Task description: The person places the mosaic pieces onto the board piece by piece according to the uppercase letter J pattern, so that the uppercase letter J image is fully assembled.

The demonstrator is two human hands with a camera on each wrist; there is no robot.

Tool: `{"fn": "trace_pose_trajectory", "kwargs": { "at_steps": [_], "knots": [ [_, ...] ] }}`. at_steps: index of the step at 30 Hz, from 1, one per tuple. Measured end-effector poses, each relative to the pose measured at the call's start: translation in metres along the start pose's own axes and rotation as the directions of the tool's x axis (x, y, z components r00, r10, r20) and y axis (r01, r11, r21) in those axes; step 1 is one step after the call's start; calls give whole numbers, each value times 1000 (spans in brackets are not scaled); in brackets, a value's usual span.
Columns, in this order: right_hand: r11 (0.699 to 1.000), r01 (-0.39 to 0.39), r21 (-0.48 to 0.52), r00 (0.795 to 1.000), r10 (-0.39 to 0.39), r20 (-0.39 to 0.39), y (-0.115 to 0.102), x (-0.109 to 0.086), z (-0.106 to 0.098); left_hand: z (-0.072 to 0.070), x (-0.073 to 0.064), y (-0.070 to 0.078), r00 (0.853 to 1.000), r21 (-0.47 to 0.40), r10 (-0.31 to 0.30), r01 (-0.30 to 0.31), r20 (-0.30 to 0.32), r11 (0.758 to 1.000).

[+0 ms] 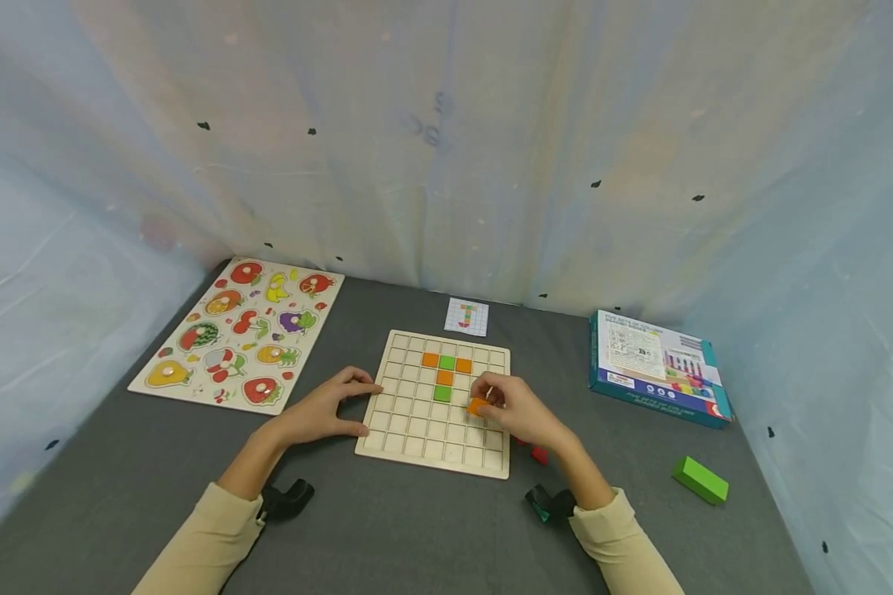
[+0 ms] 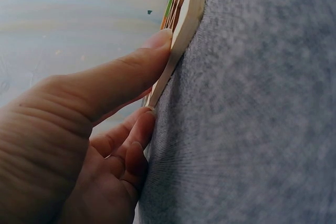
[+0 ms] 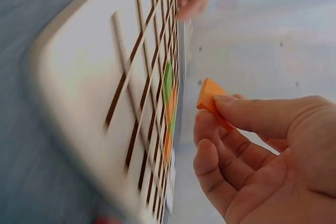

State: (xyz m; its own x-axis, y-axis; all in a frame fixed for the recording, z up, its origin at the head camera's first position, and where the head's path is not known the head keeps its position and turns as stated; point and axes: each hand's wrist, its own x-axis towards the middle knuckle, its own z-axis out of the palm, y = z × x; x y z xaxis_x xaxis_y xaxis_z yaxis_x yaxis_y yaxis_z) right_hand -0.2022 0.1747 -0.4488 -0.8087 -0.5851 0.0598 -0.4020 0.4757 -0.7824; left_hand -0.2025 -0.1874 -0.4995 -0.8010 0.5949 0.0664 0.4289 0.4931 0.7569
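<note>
A square wooden grid board (image 1: 417, 426) lies on the dark table, with orange and green tiles set in its squares, forming a T shape. My left hand (image 1: 320, 411) touches the board's left edge with thumb and fingertips spread along it; the left wrist view shows the thumb (image 2: 131, 80) against the rim. Over the right part of the board, my right hand (image 1: 519, 409) pinches an orange tile (image 3: 211, 98) between thumb and fingers. In the right wrist view that tile is held apart from the board surface. Red tiles (image 1: 539, 455) lie by the board's right edge, partly hidden under my right hand.
Behind the board lies a small pattern card (image 1: 466, 317) with a coloured figure on a grid. A fruit puzzle board (image 1: 241, 335) is at the left. To the right are a teal-edged box (image 1: 658, 368) and a green block (image 1: 701, 480). Plastic sheeting walls surround the table.
</note>
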Motion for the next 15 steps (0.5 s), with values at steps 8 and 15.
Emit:
{"fn": "trace_pose_trajectory", "kwargs": {
  "at_steps": [8,15],
  "knots": [
    [996,75,-47,994,-71,85,-12,31,23,-1,0,1,1000,-2,2,-2,1,1000],
    [996,70,-55,994,-66,83,-15,37,29,-1,0,2,1000,-6,-1,1,2,1000]
  ]
}}
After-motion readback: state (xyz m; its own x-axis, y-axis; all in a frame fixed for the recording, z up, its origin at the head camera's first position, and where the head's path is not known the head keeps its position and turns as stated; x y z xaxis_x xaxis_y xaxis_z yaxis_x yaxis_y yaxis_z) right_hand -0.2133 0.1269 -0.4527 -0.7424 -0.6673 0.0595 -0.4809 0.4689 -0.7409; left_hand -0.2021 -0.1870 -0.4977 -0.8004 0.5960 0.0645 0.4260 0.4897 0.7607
